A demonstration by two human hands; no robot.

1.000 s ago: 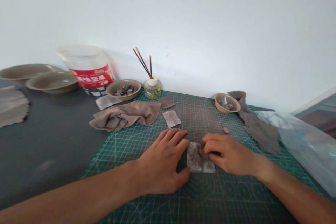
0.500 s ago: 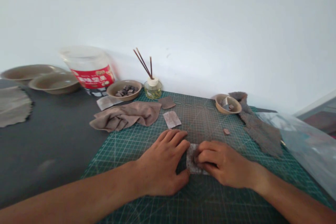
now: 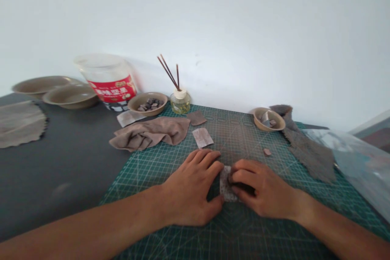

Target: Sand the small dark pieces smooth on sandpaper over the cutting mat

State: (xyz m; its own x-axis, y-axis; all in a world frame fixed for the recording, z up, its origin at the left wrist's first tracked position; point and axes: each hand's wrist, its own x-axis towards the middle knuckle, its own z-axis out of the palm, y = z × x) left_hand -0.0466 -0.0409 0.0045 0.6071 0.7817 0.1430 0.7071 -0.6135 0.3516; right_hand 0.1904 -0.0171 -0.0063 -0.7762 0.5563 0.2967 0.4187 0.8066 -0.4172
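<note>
1. Green cutting mat lies under both hands, and a pale mottled patch sits on it between the two sets of fingers, with only a narrow strip showing.
2. The left hand has its fingers spread, tips pointing toward the patch's upper edge and thumb at its lower left corner. This open stance looks meant to steady the patch against the mat.
3. The right hand has its fingers pressed together and curled over the patch's right side. It appears to pinch the patch, though the thumb's contact is hidden.
4. Beyond the left fingertips lie a pale rectangular swatch and a folded taupe cloth. Beyond the right fingertips are a small brown scrap, a small tan bowl and a rumpled grey strip, all kept well clear of the hands, perhaps to leave working room.
5. Compared with a second ago, the right hand has moved left over the patch, so much less of it shows.
</note>
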